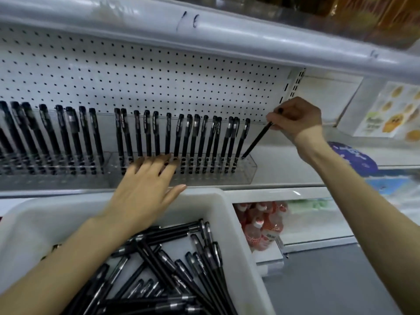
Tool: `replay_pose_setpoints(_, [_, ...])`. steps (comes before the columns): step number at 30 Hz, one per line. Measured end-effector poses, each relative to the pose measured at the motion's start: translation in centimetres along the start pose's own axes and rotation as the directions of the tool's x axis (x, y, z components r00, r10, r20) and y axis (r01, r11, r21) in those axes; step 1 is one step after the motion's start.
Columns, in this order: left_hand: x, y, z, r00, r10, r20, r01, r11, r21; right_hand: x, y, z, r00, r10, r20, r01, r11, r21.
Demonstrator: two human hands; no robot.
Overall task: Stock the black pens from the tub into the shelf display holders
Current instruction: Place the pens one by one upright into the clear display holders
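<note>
A white tub (pixel 229 214) at the bottom holds several loose black pens (pixel 172 264). On the shelf above, a clear display holder (pixel 246 171) carries a row of upright black pens (pixel 193 139); a second holder (pixel 13 171) at the left is full too. My right hand (pixel 297 117) pinches the top of one black pen (pixel 258 139), tilted, its tip in the holder's rightmost slot. My left hand (pixel 145 189) lies flat with straight fingers against the front of the holder, above the tub's rim.
White pegboard (pixel 159 71) backs the shelf, under an upper shelf edge (pixel 250 35). Bottles with red labels (pixel 263 226) stand on a lower shelf right of the tub. A blue round item (pixel 354 158) and a sticker sheet (pixel 393 110) sit at right.
</note>
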State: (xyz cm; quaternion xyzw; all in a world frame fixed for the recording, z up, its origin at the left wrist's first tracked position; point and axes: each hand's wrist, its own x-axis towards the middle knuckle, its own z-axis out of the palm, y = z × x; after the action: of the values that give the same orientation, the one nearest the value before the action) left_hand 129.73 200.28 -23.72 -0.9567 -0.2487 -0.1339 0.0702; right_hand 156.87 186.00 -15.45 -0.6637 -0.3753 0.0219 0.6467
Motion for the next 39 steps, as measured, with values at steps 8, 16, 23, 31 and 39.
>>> replay_pose_setpoints(8, [0.0,-0.2,0.2,0.999,-0.011,0.041,0.012,1.0,-0.014,0.6,0.9,1.6,0.985,0.088,0.148,-0.074,0.993,-0.097])
replay_pose_setpoints(16, [0.0,-0.4,0.2,0.999,-0.001,0.04,0.003,0.999,-0.042,0.8,1.3,2.3,0.959,0.105,0.264,-0.031,0.962,-0.271])
replay_pose_setpoints(23, [-0.4,-0.9,-0.3,0.999,0.018,-0.04,-0.023,0.991,-0.133,-0.2,1.5,1.1,0.951,0.154,0.269,-0.075,0.956,-0.284])
replay_pose_setpoints(31, [-4.7,-3.9,-3.1,0.997,-0.032,-0.066,0.021,0.986,-0.163,-7.6,-3.7,2.5,0.974,-0.038,0.222,0.12,0.92,-0.372])
replay_pose_setpoints(39, [-10.9,-8.1,-3.1,0.981,-0.188,0.053,0.192,0.977,-0.091,-19.3,-1.5,13.3,0.737,0.232,0.635,-0.022,0.947,-0.321])
